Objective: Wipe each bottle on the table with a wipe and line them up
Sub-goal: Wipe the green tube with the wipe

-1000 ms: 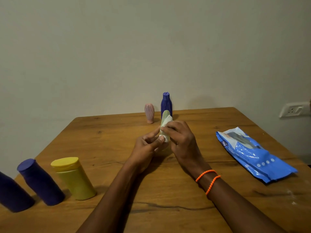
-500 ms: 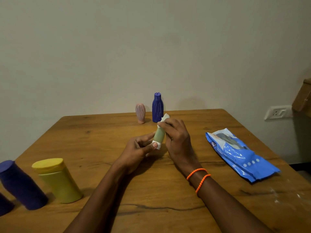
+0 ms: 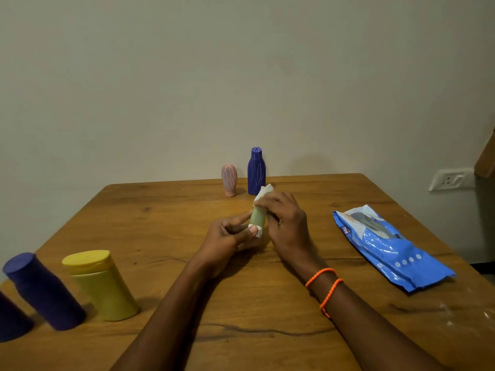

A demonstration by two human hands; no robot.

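Pinching small green bottle at its base with left hand, right hand wrapping wipe round its top, just above table; could slip from so light a pinch

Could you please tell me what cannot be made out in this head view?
- Green bottle: its top is wrapped in the wipe under the right hand; the left hand covers its base.
- Leftmost dark bottle: cut off by the left edge.
- Blue pack: its print is too small to read.
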